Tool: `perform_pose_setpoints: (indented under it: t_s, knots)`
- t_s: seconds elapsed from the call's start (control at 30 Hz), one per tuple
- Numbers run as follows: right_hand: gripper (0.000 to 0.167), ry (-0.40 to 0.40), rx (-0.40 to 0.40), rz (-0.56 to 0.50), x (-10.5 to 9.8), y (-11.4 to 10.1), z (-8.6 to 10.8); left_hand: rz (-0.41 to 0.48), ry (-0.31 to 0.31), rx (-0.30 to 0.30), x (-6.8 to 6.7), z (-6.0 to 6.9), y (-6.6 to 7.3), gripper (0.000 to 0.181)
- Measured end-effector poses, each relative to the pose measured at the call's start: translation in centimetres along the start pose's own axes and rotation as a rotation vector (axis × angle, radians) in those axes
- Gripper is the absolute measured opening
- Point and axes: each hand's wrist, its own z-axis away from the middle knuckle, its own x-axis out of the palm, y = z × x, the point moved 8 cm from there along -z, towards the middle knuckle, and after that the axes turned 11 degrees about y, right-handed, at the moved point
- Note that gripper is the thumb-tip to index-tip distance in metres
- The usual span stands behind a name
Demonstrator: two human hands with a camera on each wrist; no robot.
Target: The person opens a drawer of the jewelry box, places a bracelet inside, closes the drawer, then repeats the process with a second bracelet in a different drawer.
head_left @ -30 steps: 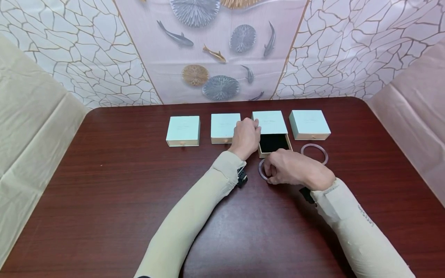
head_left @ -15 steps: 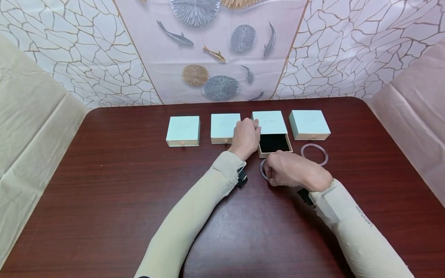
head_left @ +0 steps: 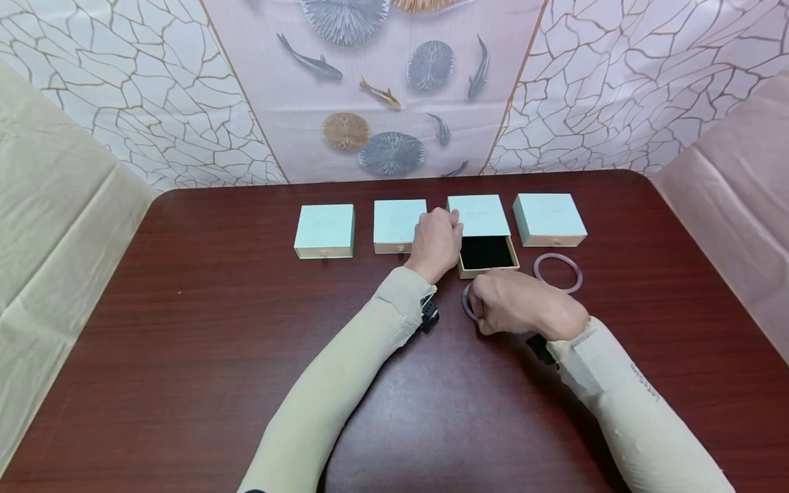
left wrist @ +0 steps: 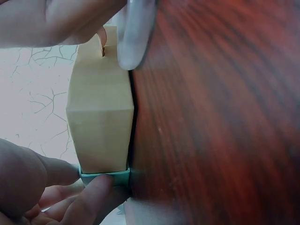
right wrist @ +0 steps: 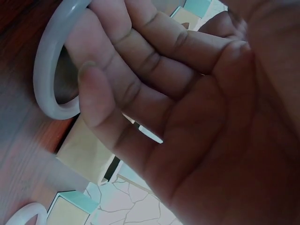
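Note:
My left hand (head_left: 436,243) grips the mint sleeve (head_left: 483,218) of the third box from the left, thumb and fingers on its sides in the left wrist view. That box's cream drawer (left wrist: 101,136) is pulled partway out, its black lining (head_left: 485,253) bare. Just in front of the drawer, my right hand (head_left: 527,305) pinches a pale lilac bangle (right wrist: 47,65) between thumb and fingers. The head view shows only the left arc of this bangle, the hand hiding the rest. A second bangle (head_left: 578,270) lies flat to the right, behind the right wrist.
Two closed mint boxes stand left of the open one: the far-left box (head_left: 324,229) and its neighbour (head_left: 394,222), partly behind my left hand. Another closed box (head_left: 550,216) stands at the right. The dark red wooden table (head_left: 185,342) ends at a patterned cloth backdrop (head_left: 394,89).
The right hand has shifted slightly, and its fingertips have drawn in around the bangle, which moved a little to the right. The left hand and the boxes stay in place.

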Motion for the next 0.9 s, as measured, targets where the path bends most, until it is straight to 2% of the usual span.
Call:
perform_pose_setpoints:
  t_s: [0.17, 0.43, 0.73, 0.9]
  knots:
    - [0.02, 0.002, 0.002, 0.01, -0.11, 0.03, 0.03, 0.003, -0.008, -0.011, 0.0, 0.04, -0.02, 0.049]
    - [0.02, -0.03, 0.038, -0.024, 0.09, 0.27, 0.19, 0.011, -0.011, -0.013, 0.07, 0.1, -0.18, 0.038]
    - [0.02, -0.028, 0.022, -0.033, 0.09, 0.25, 0.24, 0.016, -0.014, -0.003, 0.09, 0.11, -0.13, 0.036]
    - [0.021, -0.03, 0.01, -0.042, 0.04, 0.17, 0.21, -0.015, -0.003, 0.012, -0.13, 0.15, 0.02, 0.028]
